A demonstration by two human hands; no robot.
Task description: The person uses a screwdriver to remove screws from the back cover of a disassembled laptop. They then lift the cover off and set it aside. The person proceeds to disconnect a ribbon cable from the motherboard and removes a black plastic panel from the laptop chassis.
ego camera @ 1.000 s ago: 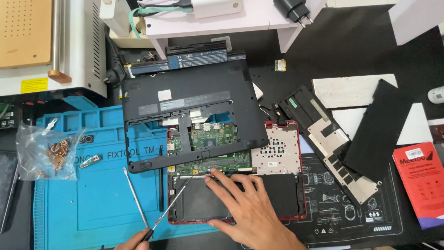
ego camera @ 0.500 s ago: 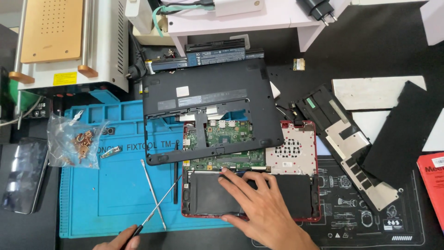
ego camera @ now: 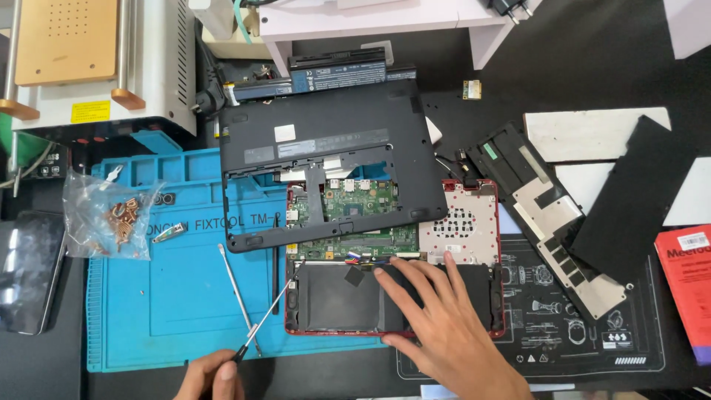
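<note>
An opened red laptop base (ego camera: 498,222) lies in front of me with its green circuit board (ego camera: 355,241) showing. A black bottom cover (ego camera: 326,144) rests askew over its far half. My right hand (ego camera: 437,315) lies flat on the black panel in the near half, fingertips near the small cables by the board. My left hand (ego camera: 211,378) grips a thin screwdriver (ego camera: 266,318) by its handle, the tip reaching the laptop's near left corner.
A blue work mat (ego camera: 148,311) holds a second metal tool (ego camera: 237,296) and a clear bag of copper parts (ego camera: 111,218). Black panels and a metal bracket (ego camera: 552,215) lie right. A battery (ego camera: 337,70) and a white machine (ego camera: 96,59) stand behind. A phone (ego camera: 29,270) lies left.
The view has shifted so everything sits further right and lower. My right hand stays on the black panel, and my left hand keeps hold of the screwdriver.
</note>
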